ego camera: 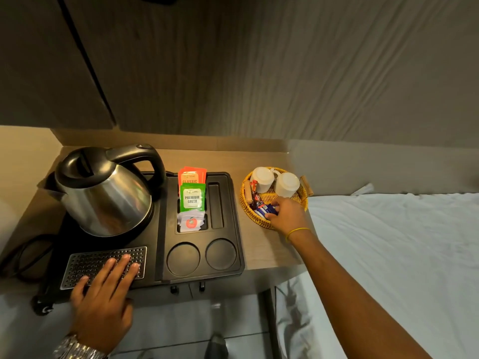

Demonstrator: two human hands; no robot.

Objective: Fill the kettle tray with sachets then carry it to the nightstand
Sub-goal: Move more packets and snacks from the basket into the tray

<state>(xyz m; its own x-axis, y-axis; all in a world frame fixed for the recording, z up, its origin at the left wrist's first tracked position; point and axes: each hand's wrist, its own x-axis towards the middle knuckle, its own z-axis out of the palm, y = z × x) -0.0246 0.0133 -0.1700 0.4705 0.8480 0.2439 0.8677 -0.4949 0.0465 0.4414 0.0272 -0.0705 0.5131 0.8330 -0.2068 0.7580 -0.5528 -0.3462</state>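
Observation:
The black kettle tray (234, 224) sits on a wooden counter and carries a steel kettle (103, 193). Its slots hold an orange sachet (191, 176), a green sachet (192, 200) and a white sachet (191, 224). My left hand (103, 294) lies flat and open on the perforated drip grate (77, 263) at the tray's front left. My right hand (286, 213) reaches into a wicker basket (245, 200), fingers closed around a blue sachet (264, 209). Red and dark sachets (255, 198) lie beside it.
Two white upturned cups (274, 181) stand in the basket. A long narrow slot (216, 206) and two round cup recesses (202, 255) on the tray hold nothing. A bed with white sheets (388, 255) lies to the right. The kettle's cord (23, 252) trails at left.

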